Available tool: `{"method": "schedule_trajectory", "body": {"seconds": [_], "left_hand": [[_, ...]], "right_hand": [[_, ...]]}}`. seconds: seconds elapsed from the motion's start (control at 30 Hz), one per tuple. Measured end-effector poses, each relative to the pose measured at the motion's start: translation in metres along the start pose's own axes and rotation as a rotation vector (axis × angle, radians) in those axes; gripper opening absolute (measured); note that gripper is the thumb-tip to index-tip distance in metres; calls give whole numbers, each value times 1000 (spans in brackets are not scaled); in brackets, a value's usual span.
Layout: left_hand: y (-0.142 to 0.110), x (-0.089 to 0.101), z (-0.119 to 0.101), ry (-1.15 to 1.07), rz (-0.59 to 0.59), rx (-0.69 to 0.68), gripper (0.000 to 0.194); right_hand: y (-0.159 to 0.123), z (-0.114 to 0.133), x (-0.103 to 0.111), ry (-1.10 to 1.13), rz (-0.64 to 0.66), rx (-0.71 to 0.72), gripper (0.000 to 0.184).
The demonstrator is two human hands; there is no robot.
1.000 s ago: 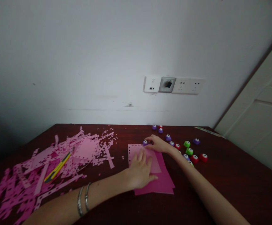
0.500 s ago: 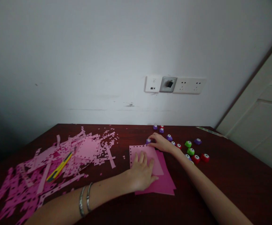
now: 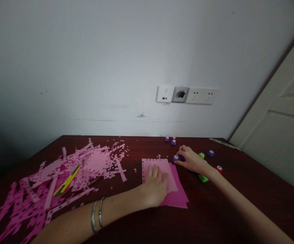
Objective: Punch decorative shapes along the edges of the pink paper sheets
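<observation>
My left hand (image 3: 155, 189) lies flat with fingers spread on a light pink sheet (image 3: 171, 183), pressing it down. Small punched holes run along the sheet's top and left edges. Beneath it are darker pink sheets (image 3: 179, 200), sticking out to the right. Just right of the paper, my right hand (image 3: 191, 159) has its thumb and fingers closed around a small purple craft punch (image 3: 176, 158) with a white top. More punches lie around and partly behind that hand: green (image 3: 203, 178), red (image 3: 219, 168) and purple (image 3: 210, 153).
A heap of punched pink paper strips (image 3: 32, 200) covers the table's left side, with a yellow utility knife (image 3: 67, 181) on top. Tiny cut-outs (image 3: 120, 154) are scattered beside it. Several punches (image 3: 173, 142) stand near the wall, below the sockets (image 3: 202, 96).
My right hand has moved right, off the sheet's top edge, and the purple punch has moved with it. Tiny cut-outs now show where the punch was. My left hand stays on the paper.
</observation>
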State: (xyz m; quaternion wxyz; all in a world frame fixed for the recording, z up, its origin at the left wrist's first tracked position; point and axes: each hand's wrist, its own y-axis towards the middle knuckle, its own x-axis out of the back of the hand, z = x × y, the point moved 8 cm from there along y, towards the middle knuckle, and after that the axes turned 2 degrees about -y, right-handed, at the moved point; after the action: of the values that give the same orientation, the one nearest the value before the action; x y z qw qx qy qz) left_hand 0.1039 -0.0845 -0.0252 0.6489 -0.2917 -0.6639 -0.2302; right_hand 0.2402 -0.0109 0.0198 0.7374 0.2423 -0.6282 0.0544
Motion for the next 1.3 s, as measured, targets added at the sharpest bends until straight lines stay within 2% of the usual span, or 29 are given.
{"method": "schedule_trajectory", "body": {"seconds": [0.2,0.47,0.57,0.67,0.73,0.83,0.93,1.0,1.13,1.3], "left_hand": [[-2,3,-1,-11,15,-3,58],[-2,1,-2,-29,-34,-38,58],[-2,16,-9,-46,-114,-121,56],[5,42,-4,-79,-213,-189,41],[20,60,15,-128,-263,-158,33],[59,77,59,-274,-310,-71,27],[109,75,97,-447,-259,-37,22],[141,69,119,-507,-241,37,19],[189,55,136,-501,-220,69,19],[222,38,140,-502,-194,61,21]], "right_hand": [[-34,-6,-4,-101,3,-10,24],[-41,-9,-2,-73,-11,-52,30],[-35,-9,10,-21,-39,-47,32],[-22,-17,21,70,-13,-68,28],[-7,-29,25,127,36,-119,28],[25,-50,24,185,95,-201,28],[62,-65,13,199,189,-250,28],[84,-76,5,139,231,-308,28],[117,-86,-8,-13,236,-350,33],[134,-93,-25,-115,208,-327,36]]}}
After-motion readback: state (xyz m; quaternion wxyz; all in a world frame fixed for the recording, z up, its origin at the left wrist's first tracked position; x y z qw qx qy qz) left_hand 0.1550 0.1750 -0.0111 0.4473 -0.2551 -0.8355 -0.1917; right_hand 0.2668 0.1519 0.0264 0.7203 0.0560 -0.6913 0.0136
